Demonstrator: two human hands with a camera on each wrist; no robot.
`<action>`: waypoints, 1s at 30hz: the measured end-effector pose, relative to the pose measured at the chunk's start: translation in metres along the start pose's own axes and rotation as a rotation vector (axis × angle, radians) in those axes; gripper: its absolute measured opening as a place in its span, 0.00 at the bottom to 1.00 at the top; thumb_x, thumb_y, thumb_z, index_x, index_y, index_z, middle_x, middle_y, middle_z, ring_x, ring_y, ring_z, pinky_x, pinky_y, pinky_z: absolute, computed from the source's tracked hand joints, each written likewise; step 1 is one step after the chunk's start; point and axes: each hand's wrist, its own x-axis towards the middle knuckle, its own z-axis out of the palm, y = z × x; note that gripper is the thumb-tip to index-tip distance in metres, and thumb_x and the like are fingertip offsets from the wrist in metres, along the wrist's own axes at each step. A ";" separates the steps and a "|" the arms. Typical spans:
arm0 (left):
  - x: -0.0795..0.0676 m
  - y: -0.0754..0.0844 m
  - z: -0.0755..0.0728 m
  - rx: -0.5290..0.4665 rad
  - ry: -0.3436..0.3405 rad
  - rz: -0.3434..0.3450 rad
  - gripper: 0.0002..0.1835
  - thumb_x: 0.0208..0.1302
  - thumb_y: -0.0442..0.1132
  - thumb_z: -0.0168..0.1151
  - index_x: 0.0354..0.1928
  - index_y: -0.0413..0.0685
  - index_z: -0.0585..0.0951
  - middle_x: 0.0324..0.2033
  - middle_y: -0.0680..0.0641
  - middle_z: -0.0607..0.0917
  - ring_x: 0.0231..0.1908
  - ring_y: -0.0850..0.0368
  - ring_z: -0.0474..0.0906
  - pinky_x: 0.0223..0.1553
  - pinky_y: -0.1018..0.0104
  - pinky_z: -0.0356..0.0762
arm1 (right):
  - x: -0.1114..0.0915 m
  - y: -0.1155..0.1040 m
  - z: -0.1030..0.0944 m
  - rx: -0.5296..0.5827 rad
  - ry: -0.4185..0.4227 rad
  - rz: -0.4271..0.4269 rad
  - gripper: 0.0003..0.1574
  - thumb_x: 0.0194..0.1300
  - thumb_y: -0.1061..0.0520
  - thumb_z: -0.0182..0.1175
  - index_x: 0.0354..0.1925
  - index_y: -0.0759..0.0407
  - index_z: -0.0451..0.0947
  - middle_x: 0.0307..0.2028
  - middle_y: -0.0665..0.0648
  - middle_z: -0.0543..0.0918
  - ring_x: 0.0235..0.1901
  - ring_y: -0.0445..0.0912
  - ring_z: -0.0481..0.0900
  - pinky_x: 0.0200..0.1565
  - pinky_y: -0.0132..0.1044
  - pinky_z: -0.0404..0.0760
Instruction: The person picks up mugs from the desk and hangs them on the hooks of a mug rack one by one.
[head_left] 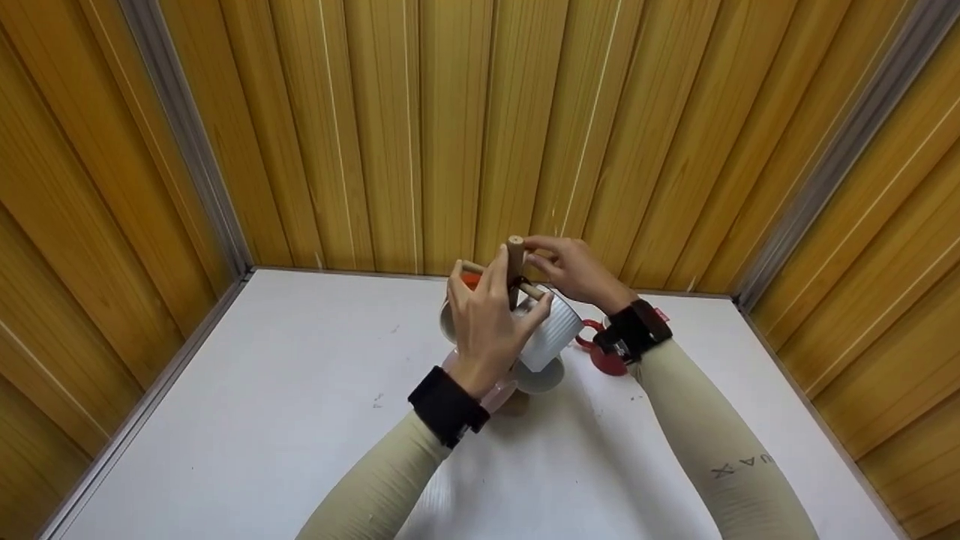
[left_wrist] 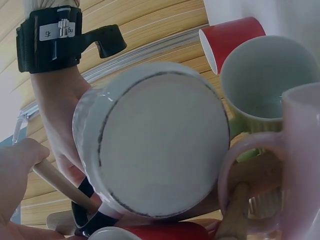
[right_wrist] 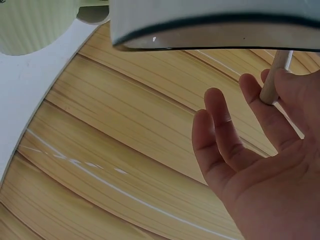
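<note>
A wooden mug tree stands mid-table, hung with several mugs. My left hand spreads over its top and holds it, the thumb at the end of a peg and a fingertip against the post. From that peg a white mug hangs tilted by its dark handle; its round bottom faces the left wrist camera. Behind the post, my right hand pinches another peg between thumb and index finger, the other fingers loosely bent. The white mug's dark rim is above those fingers in the right wrist view.
A red mug is on the table to the right, near the right wrist. Lower on the tree are a pale green mug and a pink mug. Wood-look panels wall the white table at the back and sides.
</note>
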 end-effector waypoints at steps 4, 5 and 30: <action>0.002 -0.005 -0.003 -0.055 -0.034 0.025 0.45 0.57 0.57 0.74 0.70 0.37 0.74 0.60 0.43 0.84 0.61 0.35 0.77 0.73 0.35 0.53 | -0.003 0.000 -0.001 -0.013 -0.003 0.026 0.21 0.76 0.57 0.59 0.64 0.57 0.80 0.59 0.63 0.83 0.51 0.59 0.86 0.48 0.52 0.85; 0.003 -0.006 -0.004 -0.074 -0.045 0.032 0.44 0.57 0.56 0.74 0.70 0.37 0.73 0.61 0.43 0.83 0.60 0.38 0.79 0.73 0.36 0.52 | -0.003 0.000 -0.001 -0.012 -0.003 0.033 0.21 0.76 0.57 0.59 0.64 0.56 0.80 0.59 0.62 0.83 0.51 0.58 0.86 0.46 0.51 0.85; -0.006 -0.037 -0.020 -0.222 0.056 0.099 0.28 0.54 0.53 0.80 0.51 0.44 0.85 0.49 0.46 0.89 0.60 0.39 0.76 0.66 0.40 0.64 | -0.033 -0.002 0.011 -0.064 0.232 -0.041 0.14 0.75 0.57 0.62 0.54 0.60 0.85 0.46 0.56 0.87 0.35 0.48 0.83 0.38 0.42 0.84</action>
